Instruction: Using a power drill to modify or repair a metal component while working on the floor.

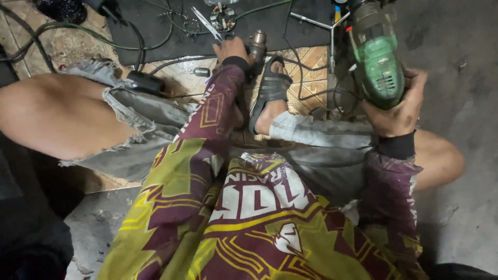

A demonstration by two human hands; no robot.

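Note:
My right hand (397, 106) grips the green body of a power drill (376, 52), held up at the right above my knee. My left hand (231, 50) reaches forward over my sandalled foot (271, 91) and closes on a grey metal cylindrical part (257, 44) near the edge of a black mat (155, 31). Both arms wear long patterned maroon and yellow sleeves. I sit on the floor with legs folded, in frayed grey shorts.
On the black mat lie scissors (206, 22), a round metal part with copper windings (223, 18) and a cross-shaped wrench (324, 26). Green and black cables (78, 31) run across patterned floor tiles. A small black cylinder (145, 82) and a small metal piece (201, 72) lie by my knee. Grey concrete floor (456, 62) lies right.

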